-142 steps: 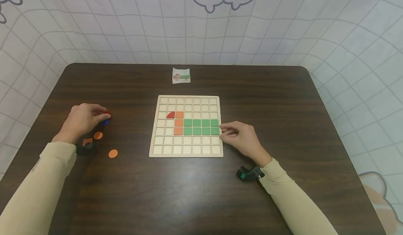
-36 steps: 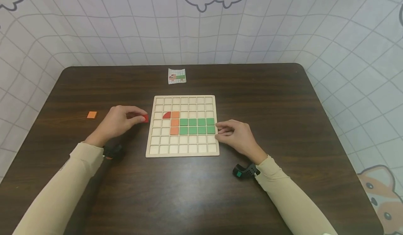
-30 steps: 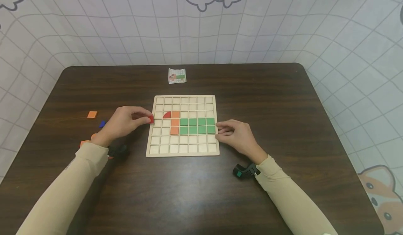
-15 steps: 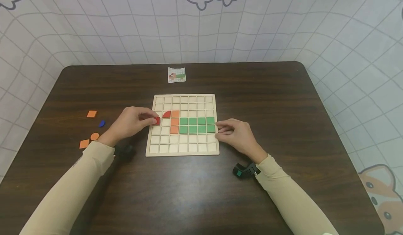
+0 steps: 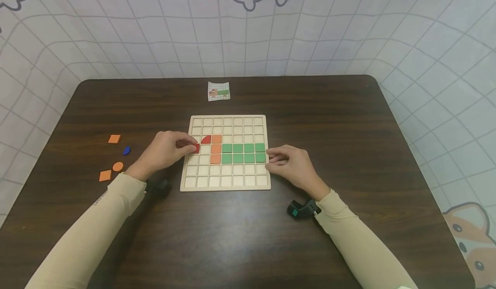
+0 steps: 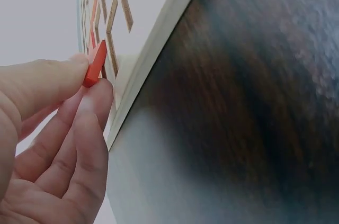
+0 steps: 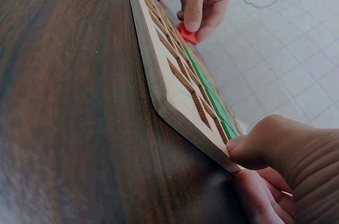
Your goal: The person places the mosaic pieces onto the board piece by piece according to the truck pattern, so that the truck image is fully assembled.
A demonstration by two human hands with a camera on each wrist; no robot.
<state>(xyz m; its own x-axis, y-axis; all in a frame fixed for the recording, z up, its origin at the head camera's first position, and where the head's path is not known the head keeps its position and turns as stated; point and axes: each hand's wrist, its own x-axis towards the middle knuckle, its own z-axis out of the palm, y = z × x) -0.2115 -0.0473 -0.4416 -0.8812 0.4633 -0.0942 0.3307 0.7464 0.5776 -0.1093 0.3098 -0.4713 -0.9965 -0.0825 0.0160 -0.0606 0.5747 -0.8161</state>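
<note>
My left hand pinches a red square tile between thumb and fingers, over the left column of the wooden grid board. Seen from the left wrist, the red tile is tilted at the board's cells. My right hand holds the board's right edge, its thumb on the rim and its fingers low at the side. On the board lie a red quarter-circle tile, a column of orange tiles and two rows of green tiles.
Left of the board are orange square tiles, an orange round piece and a blue piece. A small printed picture card lies behind the board on the dark wooden table. A grid-patterned cloth surrounds the table.
My left hand has moved right from the loose pieces at the left, bringing the red square tile over the board's left column. My right hand has stayed at the board's right edge.
</note>
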